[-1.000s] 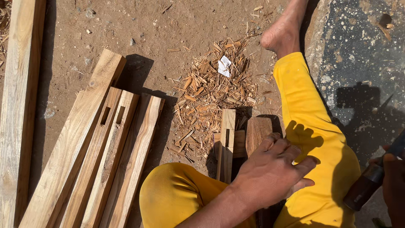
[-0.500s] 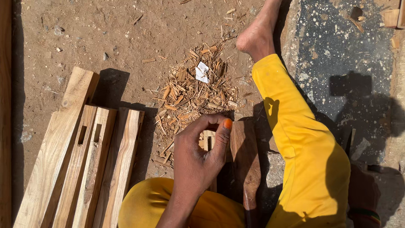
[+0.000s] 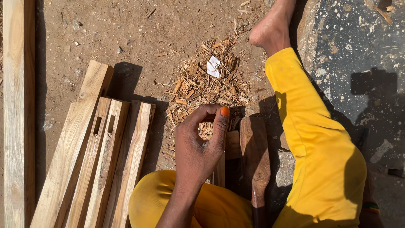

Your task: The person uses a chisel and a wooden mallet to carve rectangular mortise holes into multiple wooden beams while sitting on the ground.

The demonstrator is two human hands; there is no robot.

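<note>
Curling over the work, the left hand [image 3: 198, 147] had its fingers bent inward, thumb tip raised, the grip half-closed and resting against the upright wooden piece [image 3: 219, 169] between the knees; whether it truly pinched anything, I could not tell. Just beside it lay a darker wooden mallet-like block [image 3: 255, 156], its handle running down toward the lap. The right hand was out of view. Beyond the fingers sat a heap of wood chips [image 3: 206, 84] on the dirt ground [image 3: 126, 38], a white scrap [image 3: 214, 66] on top. To the left lay the mortised battens [image 3: 105, 156], slots showing. It looked like a pause in chiselling, the piece being steadied or cleared; any next stroke would call for a firm hold on it.
</note>
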